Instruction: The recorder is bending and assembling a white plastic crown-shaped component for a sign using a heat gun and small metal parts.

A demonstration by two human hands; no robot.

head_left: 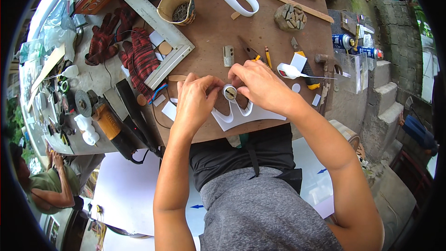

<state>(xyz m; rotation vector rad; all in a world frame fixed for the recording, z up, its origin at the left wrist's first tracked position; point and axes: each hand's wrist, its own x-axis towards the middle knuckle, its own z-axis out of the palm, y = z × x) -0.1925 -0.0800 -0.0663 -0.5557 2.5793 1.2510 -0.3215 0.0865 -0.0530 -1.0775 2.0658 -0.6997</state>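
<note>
A small white ring-shaped piece (229,92) with a brownish, dark-marked inside is pinched between my two hands. My left hand (197,97) is closed, thumb and index finger at the left side of the ring. My right hand (262,86) curls in from the other side, its fingertips at the rim. Just below lies a white sheet cutout (248,119) with curved notches, near the table's front edge. A grey metal piece with holes (228,56), pliers (248,46) and a yellow pencil (268,57) lie beyond my hands.
A metal square (160,32), striped red gloves (141,53) and an angle grinder (109,123) lie left. Beyond are a cup of nails (182,8) and a white strip loop (237,0). A glue bottle (290,71), utility knife (310,74) and hammer (326,72) lie right. A person (51,181) sits at left.
</note>
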